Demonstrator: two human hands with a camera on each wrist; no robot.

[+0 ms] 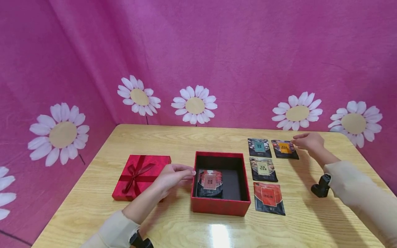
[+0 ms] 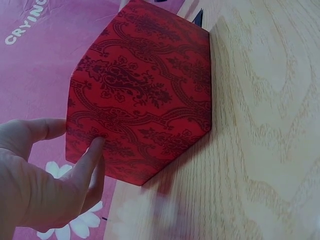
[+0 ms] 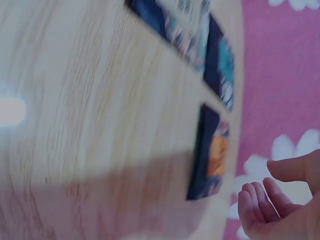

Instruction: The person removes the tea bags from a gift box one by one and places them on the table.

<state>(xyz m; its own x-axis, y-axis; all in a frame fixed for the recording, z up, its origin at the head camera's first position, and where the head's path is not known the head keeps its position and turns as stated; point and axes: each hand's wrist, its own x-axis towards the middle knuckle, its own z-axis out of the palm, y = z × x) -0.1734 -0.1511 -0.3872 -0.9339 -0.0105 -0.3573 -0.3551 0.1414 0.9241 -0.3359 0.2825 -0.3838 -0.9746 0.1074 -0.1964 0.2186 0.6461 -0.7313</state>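
An open red patterned gift box (image 1: 221,207) stands mid-table with one reddish tea packet (image 1: 210,184) inside at its left. My left hand (image 1: 171,176) holds the box's left side, thumb at the rim; the left wrist view shows fingertips against the patterned outer wall (image 2: 145,95). At the far right, my right hand (image 1: 310,141) has its fingertips by the right edge of a tea packet with an orange label (image 1: 284,148). In the right wrist view its thumb and loosely bent fingers are apart, holding nothing.
Beside the box's right side lie packets with a teal label (image 1: 259,148), a cream label (image 1: 263,169) and a red label (image 1: 269,198). The red lid with a ribbon bow (image 1: 142,172) lies left of the box, beyond the left forearm. A pink daisy-print cloth (image 1: 242,62) hangs behind the table.
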